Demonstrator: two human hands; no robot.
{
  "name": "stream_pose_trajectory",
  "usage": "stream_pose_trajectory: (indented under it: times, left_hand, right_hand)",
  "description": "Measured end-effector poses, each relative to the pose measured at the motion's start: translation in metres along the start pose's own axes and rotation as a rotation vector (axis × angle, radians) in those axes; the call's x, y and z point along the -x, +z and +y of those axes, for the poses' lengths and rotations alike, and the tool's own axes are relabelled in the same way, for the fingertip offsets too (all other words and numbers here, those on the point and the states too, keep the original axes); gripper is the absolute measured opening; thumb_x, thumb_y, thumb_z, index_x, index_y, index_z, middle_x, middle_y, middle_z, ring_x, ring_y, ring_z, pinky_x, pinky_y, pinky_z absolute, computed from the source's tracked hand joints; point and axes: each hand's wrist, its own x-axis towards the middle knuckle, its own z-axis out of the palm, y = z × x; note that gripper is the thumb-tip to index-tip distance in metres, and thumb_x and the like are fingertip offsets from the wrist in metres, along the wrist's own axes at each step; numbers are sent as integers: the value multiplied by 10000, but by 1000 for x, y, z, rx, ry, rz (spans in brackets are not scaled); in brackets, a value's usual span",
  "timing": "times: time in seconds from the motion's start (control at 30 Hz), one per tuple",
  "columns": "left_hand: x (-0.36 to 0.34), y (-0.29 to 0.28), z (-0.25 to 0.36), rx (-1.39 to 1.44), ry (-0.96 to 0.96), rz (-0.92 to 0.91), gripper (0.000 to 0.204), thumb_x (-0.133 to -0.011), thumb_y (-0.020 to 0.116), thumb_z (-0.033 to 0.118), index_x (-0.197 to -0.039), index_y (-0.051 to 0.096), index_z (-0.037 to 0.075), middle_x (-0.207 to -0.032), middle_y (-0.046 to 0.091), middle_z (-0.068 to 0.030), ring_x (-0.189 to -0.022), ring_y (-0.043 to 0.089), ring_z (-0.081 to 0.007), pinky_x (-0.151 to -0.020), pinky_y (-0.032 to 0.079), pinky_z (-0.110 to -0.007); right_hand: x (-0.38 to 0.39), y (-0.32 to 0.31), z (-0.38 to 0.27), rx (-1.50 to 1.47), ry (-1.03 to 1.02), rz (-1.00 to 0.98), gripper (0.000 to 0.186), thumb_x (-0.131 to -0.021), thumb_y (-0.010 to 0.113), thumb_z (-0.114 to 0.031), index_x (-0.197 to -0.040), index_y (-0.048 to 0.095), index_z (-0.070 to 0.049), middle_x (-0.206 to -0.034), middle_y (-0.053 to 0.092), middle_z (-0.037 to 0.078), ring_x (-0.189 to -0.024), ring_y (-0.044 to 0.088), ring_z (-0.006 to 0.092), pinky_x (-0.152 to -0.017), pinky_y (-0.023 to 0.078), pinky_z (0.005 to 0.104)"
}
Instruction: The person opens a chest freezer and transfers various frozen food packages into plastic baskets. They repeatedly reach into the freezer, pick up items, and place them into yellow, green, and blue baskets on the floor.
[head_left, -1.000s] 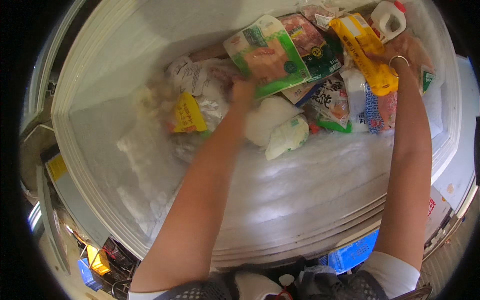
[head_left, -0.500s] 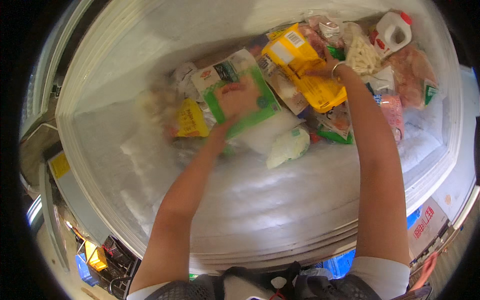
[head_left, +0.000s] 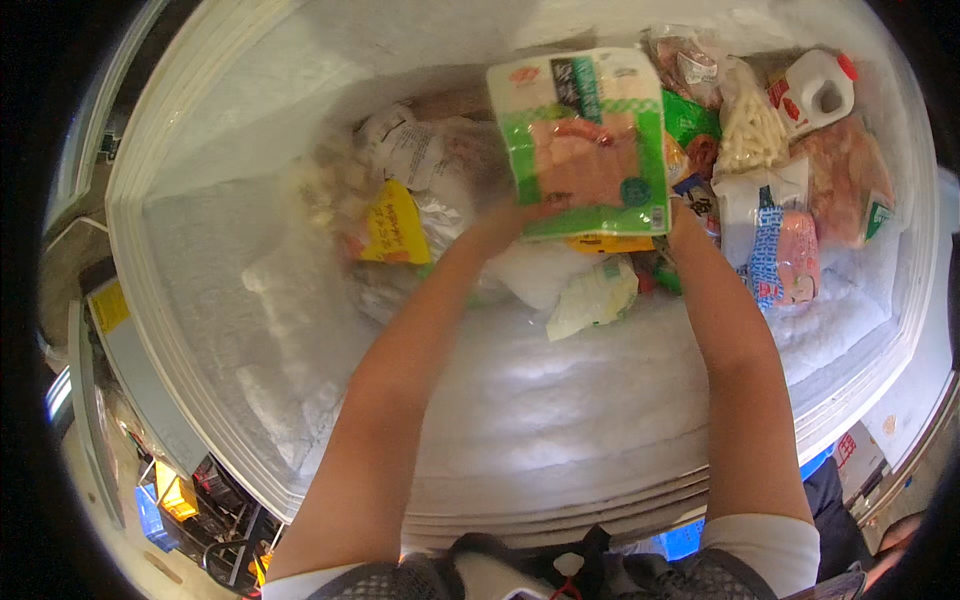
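Inside a frosted chest freezer, my left hand (head_left: 503, 228) is closed on the lower left corner of a flat green and white packet (head_left: 585, 165) with pink meat and a sausage showing on its front. My right hand (head_left: 686, 218) is at the packet's lower right corner, its fingers mostly hidden behind it. Below the packet, a strip of a yellow bag (head_left: 612, 244) shows. A small yellow packet (head_left: 397, 225) lies left of my left forearm. Nearer to me, a pale green and white bag (head_left: 597, 297) rests on the frost.
At the right lie a bag of pale sticks (head_left: 752, 125), a white jug (head_left: 815, 93) with a red cap, a bag of pink meat (head_left: 842, 180) and a pink and blue packet (head_left: 790, 255). The white freezer rim (head_left: 200, 400) surrounds everything. Crates (head_left: 170, 500) stand outside, lower left.
The green and white packet has come up and to the right with my left hand, now covering most of the yellow bag. My right hand has come down toward me from the upper pile.
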Motion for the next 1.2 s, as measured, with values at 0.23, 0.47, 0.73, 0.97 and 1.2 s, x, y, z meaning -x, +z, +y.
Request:
stream_pose_trajectory:
  times: [0.23,0.47,0.73,0.97,1.2]
  left_hand:
    - [0,35,28,-32,68,200,343,-775,655,223,-1048,590,27,-998,606,-69,-875,553,-157,-769,446,-297]
    - [128,48,56,-4,92,188,374,-774,660,281,-1024,584,13,-987,597,-79,-904,541,-152,-772,445,-299]
    - [404,66,85,-177,430,364,474,-705,703,333,-1032,539,31,-946,612,-108,-865,574,-177,-791,454,-310]
    - [713,90,-66,-20,659,655,577,-667,737,212,-1137,465,18,-1035,573,-99,-980,527,-167,-860,420,-326]
    - [931,147,-323,307,433,1476,523,-724,689,157,-1164,450,9,-1068,559,-65,-978,529,-164,-860,425,-314]
  right_hand:
    - [27,21,-36,-579,217,-57,312,-844,514,-292,-1020,407,-58,-956,497,62,-866,499,156,-752,434,290]
    - [97,99,-124,-1224,183,-358,193,-843,486,-274,-858,397,-104,-832,470,37,-793,488,155,-712,431,282]
    - [270,202,-238,-1288,169,-789,173,-830,470,-258,-723,401,-140,-718,456,14,-721,485,155,-674,432,278]
    - [422,283,-266,-493,47,-651,264,-749,557,-271,-908,501,-68,-789,545,23,-726,541,159,-687,461,313]
    - [552,518,-192,-24,396,-1238,522,-734,596,-264,-1149,459,22,-1025,587,161,-908,588,281,-809,477,379]
